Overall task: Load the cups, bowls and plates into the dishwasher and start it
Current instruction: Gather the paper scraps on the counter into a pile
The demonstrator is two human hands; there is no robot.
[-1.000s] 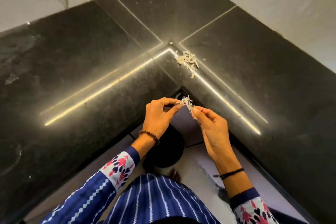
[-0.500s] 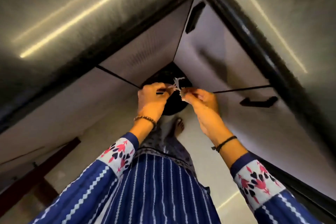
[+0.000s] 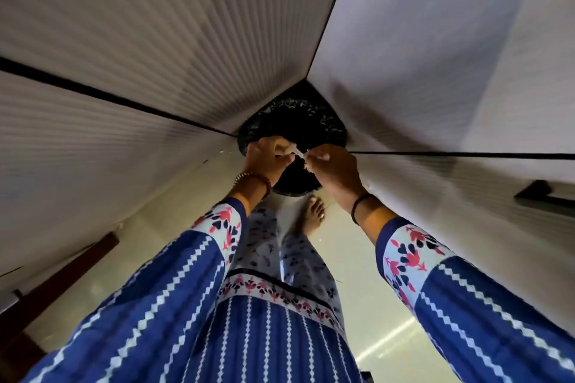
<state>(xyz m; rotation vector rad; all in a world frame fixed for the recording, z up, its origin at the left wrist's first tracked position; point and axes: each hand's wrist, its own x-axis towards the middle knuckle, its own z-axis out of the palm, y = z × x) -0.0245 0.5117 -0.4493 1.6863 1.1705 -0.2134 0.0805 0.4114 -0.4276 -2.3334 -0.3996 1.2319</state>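
Two big pale cupboard doors (image 3: 155,40) meet in a corner in front of me. The shiny floor (image 3: 357,258) is under them. In that corner, on the floor, stands a round bin (image 3: 298,121) with a crinkly black bag in it. The inside is dark, and I cannot tell what is in it. My left hand (image 3: 264,158) and my right hand (image 3: 333,165) are close together right over the bin. The fingers of both are curled and pinch a white scrap (image 3: 297,151) between them. It is tiny, thin and blurry.
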